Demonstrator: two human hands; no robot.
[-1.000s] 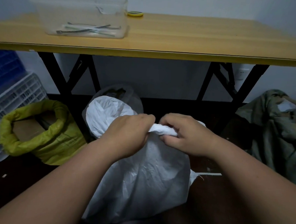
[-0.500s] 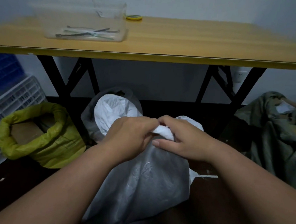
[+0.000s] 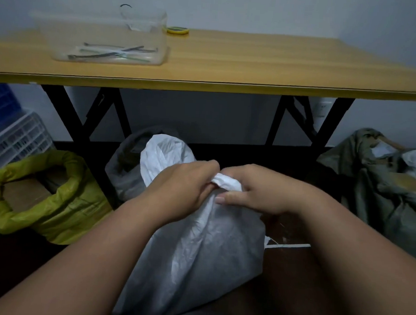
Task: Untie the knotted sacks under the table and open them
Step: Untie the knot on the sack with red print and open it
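Head view only. Writing or labels: none can be read on any sack or on the box.

Both forearms reach in from the bottom corners and meet at the middle of the picture, over a white sack [image 3: 197, 248] that stands on the dark floor [image 3: 290, 306] in front of the table [image 3: 255, 63], between its black legs [image 3: 67, 116]. The sack's neck is gathered into a tight white knot [image 3: 226, 182], and its loose upper flap stands up behind the left hand.

The left hand [image 3: 181, 187] is seen from the back, fingers curled under and clenched on the left side of the knot. The right hand [image 3: 256, 188] faces it, knuckles almost touching the left hand's; its fingers curl over the top of the knot and its thumb [image 3: 226, 199] lies flat along the sack just below, so the knot is pinched between them. The knot is not yet undone.

Behind the white sack, partly hidden by it, sits a grey sack [image 3: 129, 167] with its mouth open. Toward the left edge of the floor a yellow-green sack [image 3: 62, 210] stands open with its rim rolled down, brown cardboard showing inside; white and blue crates [image 3: 13, 135] stand behind it. Near the right edge lies a crumpled olive-green sack [image 3: 379, 185].

On the table, toward its far left corner, stands a clear plastic box [image 3: 104, 38] holding several thin dark and pale strips. Just beside the box's far right corner lies a small yellow ring-shaped thing [image 3: 177, 30].
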